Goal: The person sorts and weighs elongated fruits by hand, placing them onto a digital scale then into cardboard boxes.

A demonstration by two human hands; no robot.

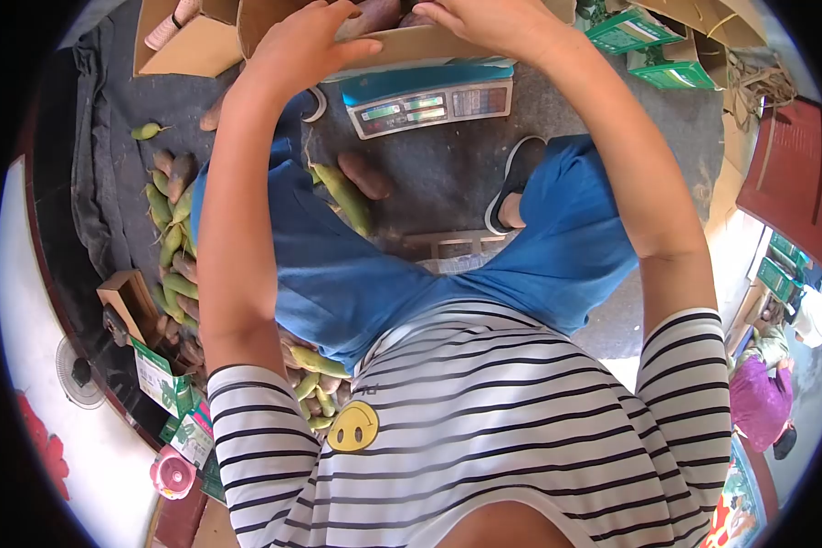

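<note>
Cardboard box [429, 44], open upward, on scale [429, 108] before you | Surroundings: carton [192, 50] leftward; green radish [345, 199], reddish root [363, 175] nearer, on floor [447, 173] | Near wall runs left–right | Your left hand [306, 44], right hand [493, 20]: at rim; fingers cropped, grasp cannot be told

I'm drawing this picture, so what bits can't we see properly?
Head view, box: far side cut off by the top edge.
Head view, vegetables inside it: partly hidden by the left hand and right hand.
Head view, scale: its numbers are too small to read.

Hands [306, 41] at box [438, 43], scale [429, 110], green radishes [345, 198]
</note>
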